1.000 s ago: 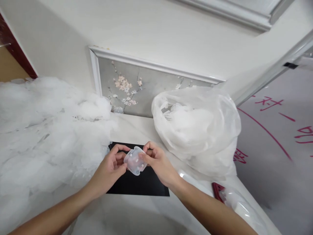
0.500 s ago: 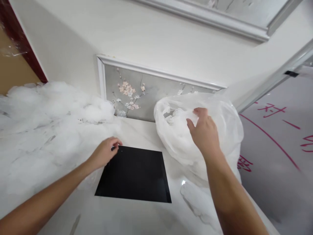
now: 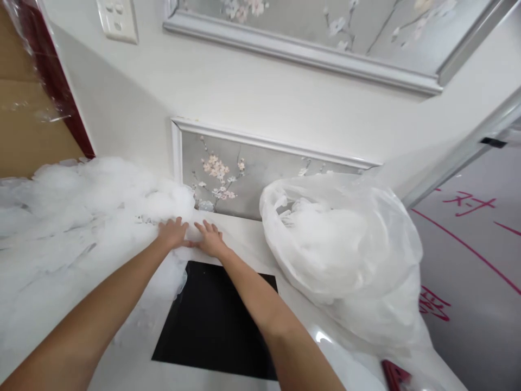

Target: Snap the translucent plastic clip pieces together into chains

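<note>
My left hand lies with fingers spread at the right edge of a large heap of thin, white, translucent puffy pieces; their kind is unclear. Close beside it, my right hand is also open, fingers stretched toward the heap, and the thumbs nearly meet. Both hands are just beyond the far left corner of a flat black square sheet. A small translucent piece from the heap overlaps the sheet's left edge. To the right stands an open clear plastic bag with similar white pieces inside.
The white tabletop meets a wall with framed blossom panels. A whiteboard with red writing borders the right side. A red object lies at the front right; a brown board stands back left.
My right hand has left the bag's opening and moved left beside my left hand. My left hand has moved slightly away from me, to the heap's edge. The view has shifted.
</note>
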A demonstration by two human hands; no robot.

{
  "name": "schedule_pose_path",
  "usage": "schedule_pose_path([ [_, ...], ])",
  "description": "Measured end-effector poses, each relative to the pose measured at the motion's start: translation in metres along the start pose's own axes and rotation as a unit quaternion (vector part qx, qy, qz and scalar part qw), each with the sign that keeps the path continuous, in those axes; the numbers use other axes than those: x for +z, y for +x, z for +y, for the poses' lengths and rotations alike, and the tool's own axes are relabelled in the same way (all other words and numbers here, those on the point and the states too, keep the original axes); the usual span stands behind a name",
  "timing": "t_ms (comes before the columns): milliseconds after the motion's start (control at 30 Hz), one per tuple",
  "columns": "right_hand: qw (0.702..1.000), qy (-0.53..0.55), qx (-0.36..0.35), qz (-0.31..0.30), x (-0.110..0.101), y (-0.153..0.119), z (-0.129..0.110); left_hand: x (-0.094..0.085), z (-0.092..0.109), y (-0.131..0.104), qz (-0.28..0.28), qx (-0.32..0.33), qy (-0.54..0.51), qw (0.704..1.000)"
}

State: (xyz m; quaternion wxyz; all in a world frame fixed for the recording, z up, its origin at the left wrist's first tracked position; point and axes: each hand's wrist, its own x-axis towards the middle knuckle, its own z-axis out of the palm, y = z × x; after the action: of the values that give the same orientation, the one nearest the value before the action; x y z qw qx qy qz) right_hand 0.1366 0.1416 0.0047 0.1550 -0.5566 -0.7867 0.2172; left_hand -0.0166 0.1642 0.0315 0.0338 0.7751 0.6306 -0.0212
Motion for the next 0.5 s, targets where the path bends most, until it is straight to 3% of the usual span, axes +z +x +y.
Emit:
schedule_pose_path([
  [100, 1.000, 0.014, -0.024, 0.008, 0.005, 0.017, 0.000, 0.000, -0.012, -0.010, 0.014, 0.050, 0.011, 0.999],
  [233, 0.999, 0.027, -0.036, 0.021, 0.000, 0.009, -0.003, -0.007, -0.013, -0.020, 0.022, 0.129, 0.008, 0.991],
  [400, 1.000, 0.016, 0.007, 0.004, -0.022, -0.041, 0.019, -0.012, 0.008, -0.026, -0.011, 0.279, -0.016, 0.960],
  [500, 0.999, 0.002, 0.051, -0.008, -0.037, -0.082, 0.041, -0.008, 0.027, -0.029, -0.007, 0.317, -0.022, 0.948],
])
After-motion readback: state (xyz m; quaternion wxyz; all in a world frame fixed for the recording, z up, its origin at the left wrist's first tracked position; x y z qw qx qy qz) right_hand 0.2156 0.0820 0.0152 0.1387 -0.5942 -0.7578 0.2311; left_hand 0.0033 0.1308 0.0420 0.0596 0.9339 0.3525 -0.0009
